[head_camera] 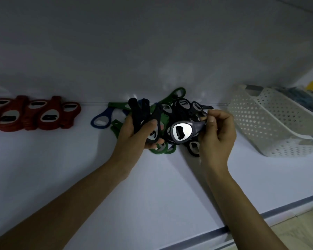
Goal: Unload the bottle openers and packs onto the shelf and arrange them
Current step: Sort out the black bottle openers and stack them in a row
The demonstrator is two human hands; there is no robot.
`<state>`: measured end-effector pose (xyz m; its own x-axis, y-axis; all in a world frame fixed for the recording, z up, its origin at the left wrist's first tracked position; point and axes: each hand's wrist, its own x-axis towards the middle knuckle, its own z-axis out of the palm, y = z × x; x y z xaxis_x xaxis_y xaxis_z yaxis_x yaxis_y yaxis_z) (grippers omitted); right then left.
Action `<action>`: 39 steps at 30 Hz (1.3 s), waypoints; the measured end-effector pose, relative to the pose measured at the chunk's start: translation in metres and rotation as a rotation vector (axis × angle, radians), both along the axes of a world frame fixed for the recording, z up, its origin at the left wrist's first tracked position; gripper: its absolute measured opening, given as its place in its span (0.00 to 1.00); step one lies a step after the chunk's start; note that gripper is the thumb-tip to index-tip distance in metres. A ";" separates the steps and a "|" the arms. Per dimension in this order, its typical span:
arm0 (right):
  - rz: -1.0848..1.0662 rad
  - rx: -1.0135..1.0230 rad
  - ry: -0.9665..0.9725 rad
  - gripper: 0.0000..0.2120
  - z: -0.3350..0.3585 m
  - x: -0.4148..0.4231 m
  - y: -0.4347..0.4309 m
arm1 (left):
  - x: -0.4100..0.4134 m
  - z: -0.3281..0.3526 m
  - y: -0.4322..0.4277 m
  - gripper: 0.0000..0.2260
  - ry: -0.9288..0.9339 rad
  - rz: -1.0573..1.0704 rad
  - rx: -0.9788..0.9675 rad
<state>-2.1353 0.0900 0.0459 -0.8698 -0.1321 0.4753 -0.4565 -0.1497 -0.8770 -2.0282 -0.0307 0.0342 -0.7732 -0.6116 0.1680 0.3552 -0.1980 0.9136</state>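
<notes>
Broadly, the white shelf [152, 186] is spanned across mid-frame: a perforated basket [271, 127] is tilted at the right, a red row of openers [34, 114] is laid at the left, and a mixed pile [179, 105] is heaped at centre. A bundle of dark openers [143, 114] is gripped in the left hand [134, 134] — overfilled, it may be spilled onto the pile. One dark opener [182, 131] is pinched by its handle in the right hand [217, 134] — a thin hold, easily lost.
</notes>
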 end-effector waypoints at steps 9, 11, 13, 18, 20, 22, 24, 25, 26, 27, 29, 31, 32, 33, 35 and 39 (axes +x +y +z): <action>0.217 0.131 0.195 0.11 -0.005 0.019 -0.007 | 0.002 -0.008 0.008 0.23 -0.073 -0.030 -0.472; 0.195 0.141 0.172 0.22 -0.006 0.024 -0.008 | 0.002 -0.008 0.007 0.23 -0.042 -0.011 -0.475; 0.187 0.168 0.099 0.35 -0.006 0.027 -0.010 | 0.002 -0.006 0.007 0.23 -0.024 0.006 -0.468; 0.562 0.276 -0.057 0.29 0.000 0.026 -0.007 | 0.004 -0.010 0.014 0.16 -0.170 -0.008 -0.786; 0.646 0.337 -0.047 0.29 -0.002 0.029 -0.006 | 0.005 -0.014 0.018 0.20 -0.265 0.004 -1.048; 0.632 0.403 0.026 0.22 -0.004 0.031 -0.007 | 0.006 -0.016 0.020 0.20 -0.277 0.061 -1.178; 0.591 0.377 0.056 0.16 -0.005 0.031 -0.008 | 0.006 -0.014 0.021 0.19 -0.272 0.136 -1.228; 0.570 0.347 0.063 0.16 -0.005 0.031 -0.008 | 0.006 -0.012 0.022 0.18 -0.268 0.164 -1.250; 0.548 0.331 0.085 0.16 -0.005 0.032 -0.008 | 0.007 -0.011 0.023 0.18 -0.268 0.182 -1.277; 0.526 0.329 0.120 0.17 -0.005 0.032 -0.008 | 0.007 -0.010 0.024 0.19 -0.275 0.187 -1.304; 0.498 0.353 0.162 0.18 -0.005 0.032 -0.008 | 0.008 -0.010 0.027 0.19 -0.292 0.184 -1.350; 0.513 0.345 0.108 0.15 -0.005 0.032 -0.009 | 0.009 -0.012 0.029 0.19 -0.321 0.209 -1.415; 0.527 0.335 0.072 0.14 -0.006 0.032 -0.009 | 0.008 -0.013 0.029 0.19 -0.345 0.227 -1.453; 0.534 0.326 0.048 0.14 -0.006 0.032 -0.008 | 0.008 -0.013 0.031 0.20 -0.367 0.242 -1.480; 0.549 0.303 0.022 0.11 -0.004 0.033 -0.008 | 0.008 -0.013 0.032 0.20 -0.387 0.251 -1.494; 0.715 0.177 -0.122 0.07 0.006 0.045 -0.012 | 0.023 -0.011 0.030 0.18 -0.435 0.328 -1.410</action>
<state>-2.0904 0.0779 0.0515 -0.5885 -0.7509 0.2998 -0.1982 -0.2255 -0.9539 -2.0054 -0.0007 0.0230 -0.7807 -0.3005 0.5479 -0.1322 0.9363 0.3252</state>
